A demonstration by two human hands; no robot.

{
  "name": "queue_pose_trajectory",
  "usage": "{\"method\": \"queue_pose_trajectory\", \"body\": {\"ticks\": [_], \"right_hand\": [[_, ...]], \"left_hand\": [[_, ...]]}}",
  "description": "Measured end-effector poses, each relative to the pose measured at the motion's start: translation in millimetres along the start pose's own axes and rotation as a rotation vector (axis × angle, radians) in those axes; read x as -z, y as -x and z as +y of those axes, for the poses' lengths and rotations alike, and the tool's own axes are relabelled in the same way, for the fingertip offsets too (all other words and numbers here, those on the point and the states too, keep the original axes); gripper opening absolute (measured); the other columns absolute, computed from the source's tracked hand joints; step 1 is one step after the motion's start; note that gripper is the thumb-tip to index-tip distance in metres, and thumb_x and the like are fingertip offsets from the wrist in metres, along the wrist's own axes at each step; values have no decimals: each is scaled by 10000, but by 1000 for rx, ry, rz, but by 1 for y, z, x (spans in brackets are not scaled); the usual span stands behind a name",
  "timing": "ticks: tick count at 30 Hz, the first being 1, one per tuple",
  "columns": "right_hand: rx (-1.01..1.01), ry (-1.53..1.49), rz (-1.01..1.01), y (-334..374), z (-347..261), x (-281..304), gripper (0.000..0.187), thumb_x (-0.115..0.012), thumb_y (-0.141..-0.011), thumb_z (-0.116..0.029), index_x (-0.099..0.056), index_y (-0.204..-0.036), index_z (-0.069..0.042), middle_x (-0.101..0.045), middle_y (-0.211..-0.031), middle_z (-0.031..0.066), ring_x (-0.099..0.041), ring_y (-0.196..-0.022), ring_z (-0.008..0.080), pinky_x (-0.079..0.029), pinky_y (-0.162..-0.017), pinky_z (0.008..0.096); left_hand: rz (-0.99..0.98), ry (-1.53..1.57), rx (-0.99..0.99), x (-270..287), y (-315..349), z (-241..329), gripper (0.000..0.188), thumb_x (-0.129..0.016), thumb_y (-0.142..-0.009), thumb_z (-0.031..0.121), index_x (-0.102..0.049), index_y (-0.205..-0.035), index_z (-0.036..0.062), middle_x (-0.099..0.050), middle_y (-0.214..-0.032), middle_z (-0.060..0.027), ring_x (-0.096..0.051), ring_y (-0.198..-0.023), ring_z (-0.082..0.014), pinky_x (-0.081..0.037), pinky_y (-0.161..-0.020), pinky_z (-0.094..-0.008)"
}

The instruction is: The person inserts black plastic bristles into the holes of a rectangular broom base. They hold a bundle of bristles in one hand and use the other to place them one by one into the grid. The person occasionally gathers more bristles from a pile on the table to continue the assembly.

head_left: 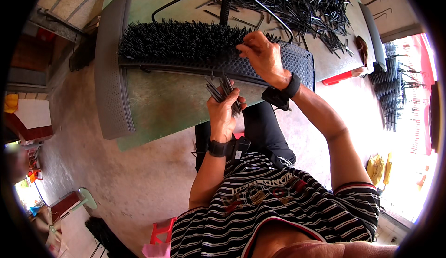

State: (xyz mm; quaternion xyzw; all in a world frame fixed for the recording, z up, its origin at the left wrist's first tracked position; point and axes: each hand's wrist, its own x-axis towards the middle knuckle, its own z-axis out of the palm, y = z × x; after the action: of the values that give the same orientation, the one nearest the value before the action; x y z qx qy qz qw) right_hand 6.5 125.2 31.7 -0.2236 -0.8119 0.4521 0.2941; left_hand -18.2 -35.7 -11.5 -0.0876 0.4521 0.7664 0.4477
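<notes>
A long black panel full of small holes point(297, 63) lies across the table in front of me. Dense black bristle-like pieces point(176, 39) stand up from most of it; its right end shows bare holes. My left hand point(226, 104) is closed around a bunch of thin black strips point(227, 89), just below the panel's near edge. Over the right part of the bristles, my right hand point(263, 56) has its thumb and fingers pinched together. What sits between those fingertips is too small to make out.
A large heap of loose black strips point(302, 12) covers the table's far right. Stacked grey perforated sheets point(111, 72) hang over the left end of the green table point(162, 114). A black metal frame point(226, 2) rises behind the panel. A red stool point(162, 230) stands on the floor.
</notes>
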Motion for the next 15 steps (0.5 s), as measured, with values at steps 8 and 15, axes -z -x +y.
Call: {"method": "queue_pose_trajectory", "body": {"ticks": [8,15], "right_hand": [[476,562,-88,-4,-11,4,115,-678,-789,-142,-648,-815,-35,-609,-783,90,-610,-612,275,-478,-527,328],[-26,437,-473,20,-15,5,293,-715,-722,-283,-664,-805,-7,-659,-693,115,-654,-641,239,-503,-582,315]], "left_hand": [[20,-24,-46,-1,0,-1,269,-701,-762,-6,-615,-1015,15,-619,-771,-59,-607,-578,-169,-520,-482,-308],[-93,-56,-48,-4,-1,-7,212,-687,-781,9,-609,-978,21,-644,-817,-82,-624,-612,-181,-528,-508,-304]]}}
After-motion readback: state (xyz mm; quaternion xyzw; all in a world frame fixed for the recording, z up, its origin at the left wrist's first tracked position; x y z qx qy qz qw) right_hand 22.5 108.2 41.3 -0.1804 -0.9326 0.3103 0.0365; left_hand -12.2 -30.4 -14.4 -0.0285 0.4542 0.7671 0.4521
